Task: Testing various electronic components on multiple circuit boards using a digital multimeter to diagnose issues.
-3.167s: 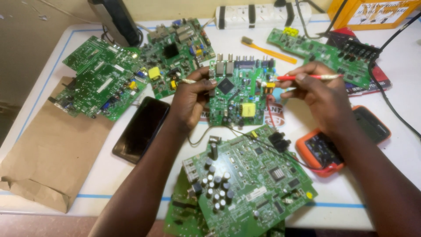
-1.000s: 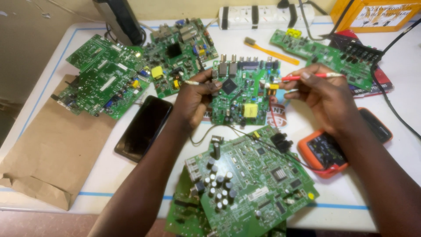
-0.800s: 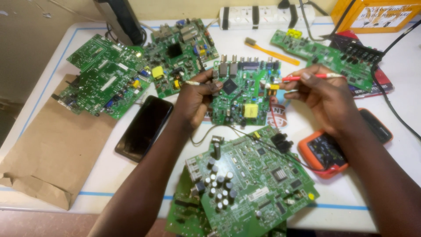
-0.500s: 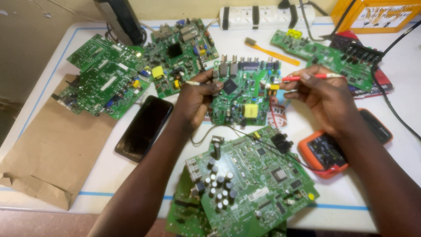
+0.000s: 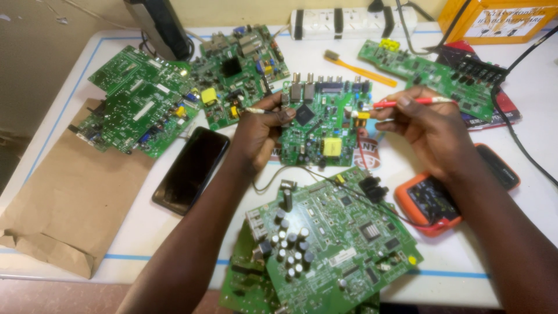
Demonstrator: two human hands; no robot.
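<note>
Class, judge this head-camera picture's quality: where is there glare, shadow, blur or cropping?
Head view: even, soft light; the white table looks bright but not blown out; faint shadows under the hands; the black phone screen reflects little; the centre circuit board is fairly sharp; the forearms and the nearest board are cropped below.

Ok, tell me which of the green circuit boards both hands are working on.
The middle circuit board, with a yellow block and black chip. The left hand grips its edge; the right hand holds a red probe to it.

Bright, even light, soft shadows under the hands, slight blur at the edges.
</note>
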